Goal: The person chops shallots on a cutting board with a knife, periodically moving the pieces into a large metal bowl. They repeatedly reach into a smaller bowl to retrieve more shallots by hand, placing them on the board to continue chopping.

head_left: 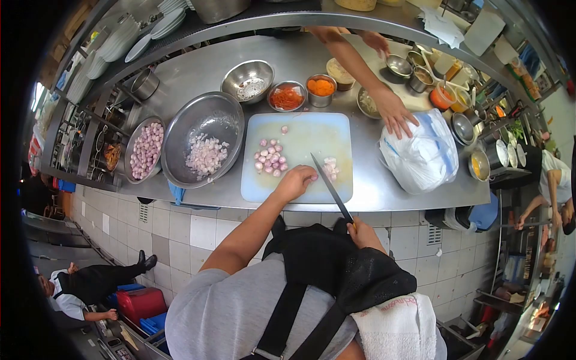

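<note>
On the white cutting board [300, 129], my left hand [295, 183] is closed, its fingertips pinching a small shallot [314, 177]. My right hand [365, 234] grips the handle of a long kitchen knife [332, 189], its blade slanting across the board's right part beside the pinched shallot. Chopped shallot pieces [330, 168] lie just right of the blade. A cluster of whole peeled shallots [270, 157] rests left of my fingers, with one single shallot [284, 129] above it. A large steel bowl [180, 129] of chopped shallots [206, 153] stands at the board's left.
Another person's hand [396, 114] touches a white plastic bag [420, 159] right of the board. A bowl of whole shallots [148, 150] stands far left. Behind the board are an empty-looking steel bowl [247, 81], a bowl of red shreds [287, 96] and a pot of orange bits [321, 88].
</note>
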The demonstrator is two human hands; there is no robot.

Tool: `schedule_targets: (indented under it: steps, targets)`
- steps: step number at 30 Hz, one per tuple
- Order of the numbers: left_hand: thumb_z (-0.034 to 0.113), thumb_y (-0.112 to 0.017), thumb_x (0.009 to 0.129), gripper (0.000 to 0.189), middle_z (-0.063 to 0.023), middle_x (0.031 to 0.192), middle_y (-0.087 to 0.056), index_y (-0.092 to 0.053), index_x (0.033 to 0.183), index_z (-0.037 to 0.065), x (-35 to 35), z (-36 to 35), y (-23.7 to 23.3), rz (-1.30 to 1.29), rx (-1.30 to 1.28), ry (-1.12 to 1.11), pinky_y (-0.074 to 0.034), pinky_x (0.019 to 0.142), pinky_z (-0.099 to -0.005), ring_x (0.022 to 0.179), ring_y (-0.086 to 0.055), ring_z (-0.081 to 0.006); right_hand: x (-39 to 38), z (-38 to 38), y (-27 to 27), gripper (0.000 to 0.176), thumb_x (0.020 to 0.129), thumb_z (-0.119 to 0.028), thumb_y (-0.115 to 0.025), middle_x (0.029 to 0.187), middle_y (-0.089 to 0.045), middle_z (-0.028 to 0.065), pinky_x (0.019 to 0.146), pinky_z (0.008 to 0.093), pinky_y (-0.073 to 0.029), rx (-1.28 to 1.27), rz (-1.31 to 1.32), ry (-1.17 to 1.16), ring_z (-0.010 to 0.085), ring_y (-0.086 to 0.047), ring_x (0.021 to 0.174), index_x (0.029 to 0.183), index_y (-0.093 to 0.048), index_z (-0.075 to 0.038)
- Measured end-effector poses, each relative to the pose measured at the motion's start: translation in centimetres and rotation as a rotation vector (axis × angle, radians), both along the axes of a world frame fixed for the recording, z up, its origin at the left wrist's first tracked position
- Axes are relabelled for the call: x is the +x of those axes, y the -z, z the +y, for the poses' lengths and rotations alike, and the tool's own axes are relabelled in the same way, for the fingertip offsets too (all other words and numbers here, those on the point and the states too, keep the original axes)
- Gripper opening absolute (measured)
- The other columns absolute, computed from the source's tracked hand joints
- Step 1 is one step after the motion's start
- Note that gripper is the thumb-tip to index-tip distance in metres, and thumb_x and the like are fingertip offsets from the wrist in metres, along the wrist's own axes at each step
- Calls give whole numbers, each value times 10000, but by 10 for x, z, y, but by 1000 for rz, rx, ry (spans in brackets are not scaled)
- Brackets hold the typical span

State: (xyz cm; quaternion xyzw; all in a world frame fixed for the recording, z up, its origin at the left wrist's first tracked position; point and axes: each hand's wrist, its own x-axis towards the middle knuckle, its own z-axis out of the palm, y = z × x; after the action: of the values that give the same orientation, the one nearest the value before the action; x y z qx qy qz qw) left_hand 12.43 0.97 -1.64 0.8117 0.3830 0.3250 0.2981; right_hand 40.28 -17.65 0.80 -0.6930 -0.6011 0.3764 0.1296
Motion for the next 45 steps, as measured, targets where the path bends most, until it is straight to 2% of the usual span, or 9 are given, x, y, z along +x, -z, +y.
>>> schedule_targets:
  steps: [9,11,15,20,23,30,35,40,45]
  targets:
    - [45,-777,895,120,-105,1035,-738,-779,1015,48,-2,-1,-10,32,30,62,-608,801,-397,918,-739,-315,-3,-7,-1,268,1070,-287,-602,878,-719,329,799,659,-539,21,-107,-28,563,-690,869,1155,-595,-33]
    - [73,-769,911,75,-124,992,-729,-766,978,40,0,-1,-8,48,-176,-75,-593,770,-401,864,-732,-320,-2,-9,5,268,1071,-291,-596,871,-718,328,785,658,-540,63,-90,-33,559,-691,858,1139,-587,-32]
    - [92,-768,932,74,-137,960,-721,-765,982,38,5,-2,-7,0,-120,-87,-576,717,-400,798,-721,-318,-4,-9,3,268,1070,-295,-596,864,-720,322,779,655,-544,66,-51,-26,557,-692,847,1140,-586,-35]
    - [83,-767,936,84,-134,932,-714,-765,1000,28,7,-2,0,-19,-45,-71,-567,681,-387,792,-713,-299,-9,-11,-12,267,1080,-303,-568,861,-722,314,772,653,-545,23,-161,-78,555,-695,842,1172,-572,-52]
    - [73,-761,936,79,-139,941,-717,-765,998,26,5,3,5,-10,-19,-48,-565,688,-397,797,-710,-310,-10,-13,-28,265,1084,-307,-553,859,-720,316,771,652,-545,27,-158,-71,550,-700,849,1185,-570,-63]
    - [66,-758,936,75,-142,958,-723,-760,993,18,6,3,3,1,-31,-49,-567,704,-406,808,-709,-323,-11,-5,-20,256,1079,-295,-548,872,-718,322,771,667,-539,26,-138,-78,555,-697,857,1184,-573,-64]
    - [30,-752,929,67,-149,961,-724,-759,992,11,5,4,4,-31,-28,-26,-574,688,-388,801,-712,-312,-7,-7,4,256,1075,-293,-552,892,-721,330,778,671,-540,8,-121,-59,560,-695,858,1173,-585,-59]
    - [45,-746,927,55,-146,940,-718,-753,976,21,5,1,-4,-40,-65,-50,-572,735,-420,832,-713,-344,-8,-2,-17,261,1075,-277,-548,885,-713,331,779,668,-531,5,-95,-83,562,-688,867,1173,-589,-38]
    - [54,-762,924,83,-141,978,-709,-746,1001,26,7,-2,-4,-38,-58,-46,-577,736,-417,829,-718,-330,0,4,12,278,1080,-260,-543,894,-705,335,805,650,-523,71,47,-65,572,-672,902,1173,-601,-5]
